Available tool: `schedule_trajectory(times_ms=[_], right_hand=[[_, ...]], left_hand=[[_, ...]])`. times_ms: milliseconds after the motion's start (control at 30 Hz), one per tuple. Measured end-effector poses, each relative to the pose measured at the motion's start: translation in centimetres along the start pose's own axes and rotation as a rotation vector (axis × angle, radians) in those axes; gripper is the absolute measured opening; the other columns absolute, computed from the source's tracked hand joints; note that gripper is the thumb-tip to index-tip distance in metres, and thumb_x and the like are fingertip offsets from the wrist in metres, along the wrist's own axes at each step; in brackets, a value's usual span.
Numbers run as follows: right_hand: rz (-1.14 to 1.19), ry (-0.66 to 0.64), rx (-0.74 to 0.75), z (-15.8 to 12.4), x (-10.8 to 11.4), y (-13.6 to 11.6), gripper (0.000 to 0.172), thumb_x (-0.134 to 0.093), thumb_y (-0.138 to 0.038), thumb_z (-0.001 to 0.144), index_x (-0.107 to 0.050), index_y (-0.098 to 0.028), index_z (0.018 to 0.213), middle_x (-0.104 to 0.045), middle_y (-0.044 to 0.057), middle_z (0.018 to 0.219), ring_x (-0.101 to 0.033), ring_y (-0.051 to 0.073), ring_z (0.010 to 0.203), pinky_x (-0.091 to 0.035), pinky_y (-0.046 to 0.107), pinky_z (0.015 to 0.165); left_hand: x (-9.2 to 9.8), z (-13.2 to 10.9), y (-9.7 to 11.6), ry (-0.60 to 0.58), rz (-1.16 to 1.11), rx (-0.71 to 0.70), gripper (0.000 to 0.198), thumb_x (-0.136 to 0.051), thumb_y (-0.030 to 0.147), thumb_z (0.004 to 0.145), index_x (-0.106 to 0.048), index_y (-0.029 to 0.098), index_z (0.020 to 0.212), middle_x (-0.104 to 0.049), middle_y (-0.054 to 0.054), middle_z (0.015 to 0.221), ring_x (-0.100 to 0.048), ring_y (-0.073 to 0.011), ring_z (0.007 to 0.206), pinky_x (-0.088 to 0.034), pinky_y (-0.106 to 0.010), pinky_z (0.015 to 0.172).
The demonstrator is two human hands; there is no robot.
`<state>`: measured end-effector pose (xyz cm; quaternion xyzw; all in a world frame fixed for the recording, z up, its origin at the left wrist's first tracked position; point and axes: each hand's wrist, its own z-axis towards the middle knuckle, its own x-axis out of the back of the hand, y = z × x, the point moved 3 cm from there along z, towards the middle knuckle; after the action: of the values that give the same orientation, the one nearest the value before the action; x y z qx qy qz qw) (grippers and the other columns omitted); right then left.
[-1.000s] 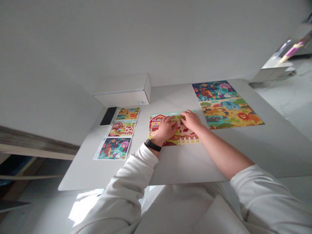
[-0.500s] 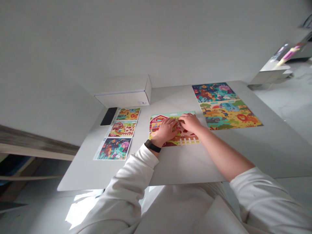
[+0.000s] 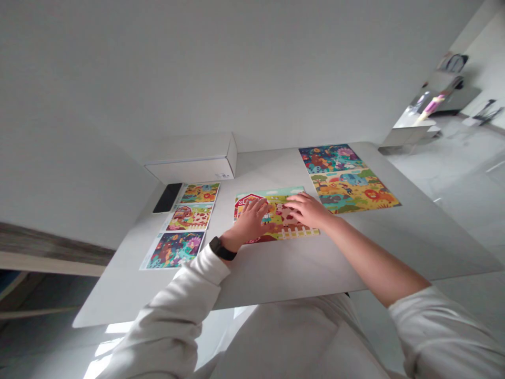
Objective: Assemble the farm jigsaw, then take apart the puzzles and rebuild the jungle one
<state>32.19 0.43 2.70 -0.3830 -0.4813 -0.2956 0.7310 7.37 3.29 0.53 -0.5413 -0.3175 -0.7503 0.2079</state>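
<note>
A farm-scene jigsaw puzzle (image 3: 292,231) with a red barn, a spotted cow and a white fence lies flat on the table before me. Over its left half rests my left hand (image 3: 250,218), fingers spread and hiding part of the barn side. My right hand (image 3: 310,210) lies across the right part, its fingers apart and covering some of the cow. Neither hand grips anything. The cow's head and the small figure beside it show in the gap between the hands.
At the right lie a night-forest puzzle (image 3: 333,158) and a savanna puzzle (image 3: 355,190), edge to edge. Left of me is a sheet of three small pictures (image 3: 188,217) beside a black phone (image 3: 168,198). A white box (image 3: 191,158) stands at the back against the wall.
My hands have drawn apart, the left leftward and the right slightly rightward, and the right fingers have opened out. More of the puzzle's middle shows. The camera view has shifted.
</note>
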Motion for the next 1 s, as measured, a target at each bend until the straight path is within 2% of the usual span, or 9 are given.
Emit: schedule_trajectory(times_ms=[133, 233, 300, 433, 600, 733, 833, 1000], right_hand=[[0.014, -0.065, -0.043, -4.9, 0.3, -0.2, 0.035, -0.075, -0.026, 0.096, -0.079, -0.027, 0.131, -0.069, 0.012, 0.146, -0.063, 0.031, 0.134, -0.048, 0.051, 0.117], [0.047, -0.069, -0.056, -8.0, -0.2, -0.8, 0.042, -0.077, -0.025, 0.095, -0.076, -0.029, 0.137, -0.069, 0.012, 0.146, -0.065, 0.031, 0.132, -0.049, 0.051, 0.116], [0.070, -0.047, -0.056, -9.2, -0.5, -1.1, 0.047, -0.077, -0.023, 0.094, -0.074, -0.030, 0.140, -0.068, 0.011, 0.148, -0.064, 0.030, 0.135, -0.049, 0.051, 0.117], [0.069, -0.015, -0.076, -9.5, -0.8, -1.2, 0.044, -0.074, -0.020, 0.096, -0.075, -0.029, 0.139, -0.068, 0.012, 0.149, -0.063, 0.030, 0.136, -0.047, 0.053, 0.118], [0.044, -0.038, -0.083, -8.3, -0.6, -0.9, 0.038, -0.075, -0.018, 0.095, -0.079, -0.030, 0.131, -0.073, 0.010, 0.141, -0.067, 0.029, 0.129, -0.047, 0.051, 0.115], [0.007, -0.034, -0.095, -7.2, -0.3, -0.1, 0.038, -0.074, -0.017, 0.094, -0.080, -0.031, 0.129, -0.074, 0.008, 0.139, -0.067, 0.028, 0.126, -0.048, 0.050, 0.114], [-0.032, -0.041, -0.114, -5.7, -0.1, 1.1, 0.038, -0.071, -0.016, 0.095, -0.080, -0.030, 0.129, -0.075, 0.009, 0.135, -0.068, 0.028, 0.124, -0.048, 0.048, 0.113], [-0.110, -0.069, -0.177, -2.1, 0.2, 4.3, 0.037, -0.063, -0.015, 0.100, -0.079, -0.027, 0.131, -0.076, 0.010, 0.127, -0.070, 0.026, 0.118, -0.049, 0.044, 0.111]], left_hand=[[2.3, -4.7, -0.4, 0.057, 0.013, -0.053, 0.066, -0.077, 0.045, 0.094, -0.056, 0.026, 0.154, -0.052, -0.016, 0.165, -0.044, -0.0382, 0.155, -0.037, -0.061, 0.129], [2.9, -7.7, -0.8, 0.036, 0.036, -0.017, 0.057, -0.069, 0.043, 0.099, -0.057, 0.031, 0.153, -0.052, -0.012, 0.166, -0.046, -0.0372, 0.155, -0.037, -0.064, 0.129], [2.7, -9.0, -1.2, -0.002, 0.018, -0.022, 0.058, -0.067, 0.043, 0.100, -0.056, 0.033, 0.156, -0.050, -0.009, 0.169, -0.047, -0.0352, 0.156, -0.042, -0.060, 0.128], [2.2, -9.9, -2.0, -0.014, -0.012, 0.027, 0.048, -0.065, 0.041, 0.098, -0.067, 0.037, 0.146, -0.059, -0.005, 0.163, -0.058, -0.0340, 0.148, -0.051, -0.057, 0.124], [1.9, -9.5, -1.9, 0.019, -0.040, 0.012, 0.044, -0.056, 0.035, 0.103, -0.067, 0.039, 0.145, -0.061, -0.001, 0.160, -0.059, -0.0299, 0.148, -0.052, -0.054, 0.124], [1.7, -8.2, -2.1, 0.046, -0.015, -0.011, 0.041, -0.052, 0.038, 0.106, -0.069, 0.036, 0.143, -0.063, -0.004, 0.158, -0.060, -0.0308, 0.147, -0.053, -0.055, 0.123], [1.2, -6.4, -3.1, 0.044, 0.007, 0.011, 0.039, -0.052, 0.039, 0.106, -0.072, 0.033, 0.139, -0.063, -0.006, 0.158, -0.061, -0.0319, 0.146, -0.052, -0.055, 0.123], [0.4, -1.9, -5.2, 0.033, 0.000, 0.065, 0.036, -0.057, 0.037, 0.103, -0.076, 0.037, 0.133, -0.069, -0.004, 0.151, -0.065, -0.0338, 0.140, -0.057, -0.057, 0.116]])
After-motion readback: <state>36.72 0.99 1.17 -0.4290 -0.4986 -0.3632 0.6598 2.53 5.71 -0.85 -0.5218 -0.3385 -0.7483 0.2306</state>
